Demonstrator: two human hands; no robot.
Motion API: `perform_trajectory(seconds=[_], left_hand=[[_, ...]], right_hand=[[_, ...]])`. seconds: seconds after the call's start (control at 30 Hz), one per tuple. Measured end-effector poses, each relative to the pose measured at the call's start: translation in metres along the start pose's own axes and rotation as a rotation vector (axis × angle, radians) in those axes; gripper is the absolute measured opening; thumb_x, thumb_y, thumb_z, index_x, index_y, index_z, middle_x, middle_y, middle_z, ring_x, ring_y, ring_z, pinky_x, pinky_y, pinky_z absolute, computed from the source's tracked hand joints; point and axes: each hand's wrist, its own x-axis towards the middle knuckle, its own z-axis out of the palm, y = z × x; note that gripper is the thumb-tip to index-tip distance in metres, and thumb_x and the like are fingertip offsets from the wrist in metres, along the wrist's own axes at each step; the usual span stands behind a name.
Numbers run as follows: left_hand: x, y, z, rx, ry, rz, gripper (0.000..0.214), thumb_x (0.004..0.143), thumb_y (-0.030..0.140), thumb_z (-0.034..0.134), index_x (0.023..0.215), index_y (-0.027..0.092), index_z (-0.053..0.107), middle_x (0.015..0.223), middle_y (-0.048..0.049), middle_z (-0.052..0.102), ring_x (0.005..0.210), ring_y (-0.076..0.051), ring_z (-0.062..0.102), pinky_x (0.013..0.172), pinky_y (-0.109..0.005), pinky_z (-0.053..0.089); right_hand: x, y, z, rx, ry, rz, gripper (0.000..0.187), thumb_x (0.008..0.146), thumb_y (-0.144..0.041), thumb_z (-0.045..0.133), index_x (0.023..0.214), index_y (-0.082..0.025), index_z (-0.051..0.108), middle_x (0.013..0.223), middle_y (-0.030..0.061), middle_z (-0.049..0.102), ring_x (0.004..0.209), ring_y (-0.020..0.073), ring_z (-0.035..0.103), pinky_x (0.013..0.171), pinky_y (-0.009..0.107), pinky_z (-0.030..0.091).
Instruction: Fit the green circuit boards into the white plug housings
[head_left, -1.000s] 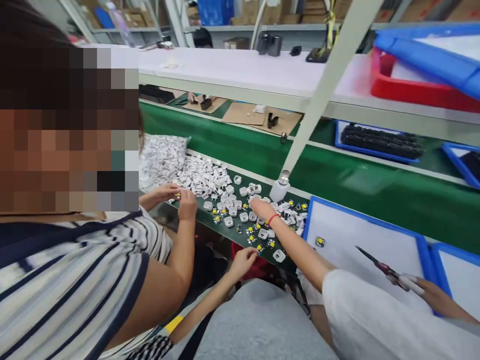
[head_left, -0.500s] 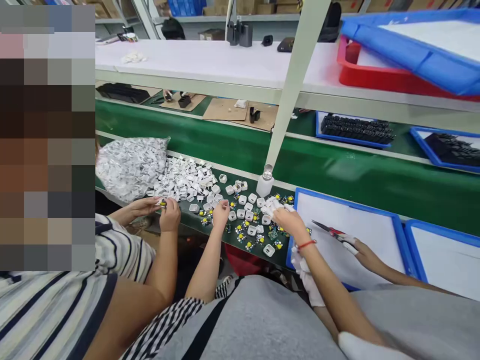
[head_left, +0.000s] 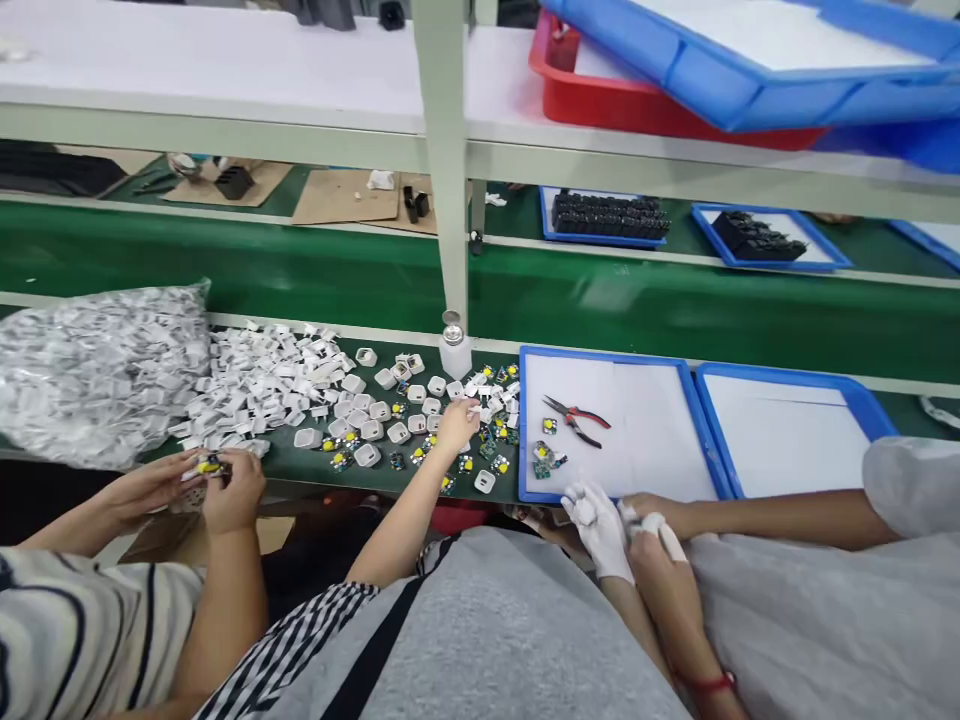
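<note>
My left hand (head_left: 457,422), on a bare arm with a thin-striped sleeve, reaches onto the green table. Its fingertips pinch a small white part among scattered white plug housings (head_left: 360,405) and little circuit boards with yellow parts (head_left: 487,455). My right hand (head_left: 600,520) wears a white glove and sits curled at the table's near edge, below the blue tray (head_left: 645,465). It presses against a neighbour's hands (head_left: 660,545), and whatever it holds is hidden. Red-handled pliers (head_left: 577,418) and two small boards lie on the tray.
A co-worker at the left holds a yellow part in both hands (head_left: 217,480). A clear bag of white housings (head_left: 90,370) lies at far left. A small bottle (head_left: 454,350) stands by the frame post (head_left: 446,180). A second blue tray (head_left: 787,435) sits to the right, with the green conveyor (head_left: 675,305) behind it.
My view has swung right. My left hand moved right along the parts, below the bottle. The neighbour laid the pliers on the tray and drew both hands back to the table edge.
</note>
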Motion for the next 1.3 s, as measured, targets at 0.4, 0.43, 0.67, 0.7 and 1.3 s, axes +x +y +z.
perform_trajectory(seconds=[0.4, 0.43, 0.67, 0.7, 1.3], left_hand=[[-0.023, 0.035, 0.051, -0.001, -0.186, 0.134, 0.023, 0.073, 0.014, 0.046, 0.091, 0.014, 0.06, 0.098, -0.0068, 0.059, 0.096, -0.02, 0.049, 0.088, -0.032, 0.036], [-0.027, 0.034, 0.05, -0.018, -0.18, 0.115, 0.022, 0.073, 0.014, 0.046, 0.09, 0.014, 0.06, 0.098, -0.0071, 0.059, 0.097, -0.02, 0.049, 0.088, -0.032, 0.036], [-0.057, 0.042, 0.043, -0.714, -0.231, -0.34, 0.017, 0.073, 0.016, 0.047, 0.086, 0.013, 0.058, 0.088, -0.0072, 0.061, 0.074, -0.015, 0.056, 0.071, -0.027, 0.042], [-0.059, 0.046, 0.042, -0.876, -0.266, -0.439, 0.018, 0.075, 0.018, 0.045, 0.087, 0.013, 0.057, 0.088, -0.0075, 0.061, 0.073, -0.014, 0.056, 0.069, -0.027, 0.042], [-0.065, 0.079, 0.02, -1.827, -0.021, -0.461, 0.028, 0.06, 0.024, 0.064, 0.086, 0.016, 0.059, 0.074, -0.0007, 0.059, 0.066, -0.01, 0.052, 0.062, -0.022, 0.041]], right_hand=[[0.075, 0.017, 0.1, 0.371, -0.513, 0.608, 0.063, 0.057, -0.037, 0.061, 0.114, -0.014, 0.045, 0.105, 0.0126, 0.052, 0.085, 0.0213, 0.053, 0.073, 0.033, 0.043], [0.08, 0.016, 0.103, 0.335, -0.537, 0.591, 0.058, 0.053, -0.033, 0.065, 0.106, -0.014, 0.051, 0.101, 0.0116, 0.054, 0.087, 0.0222, 0.051, 0.076, 0.033, 0.04], [0.095, 0.003, 0.083, 0.511, -0.611, 0.67, 0.046, 0.055, -0.039, 0.057, 0.093, -0.014, 0.051, 0.06, -0.0003, 0.051, 0.043, 0.0088, 0.04, 0.04, 0.021, 0.03], [0.097, -0.004, 0.08, 0.609, -0.598, 0.677, 0.052, 0.056, -0.042, 0.056, 0.099, -0.014, 0.047, 0.064, 0.0, 0.052, 0.041, 0.0076, 0.038, 0.037, 0.02, 0.027], [0.14, -0.076, 0.064, 0.237, -0.513, -0.561, 0.054, 0.072, -0.028, 0.057, 0.122, -0.019, 0.038, 0.098, 0.009, 0.051, 0.084, 0.0185, 0.054, 0.069, 0.031, 0.048]])
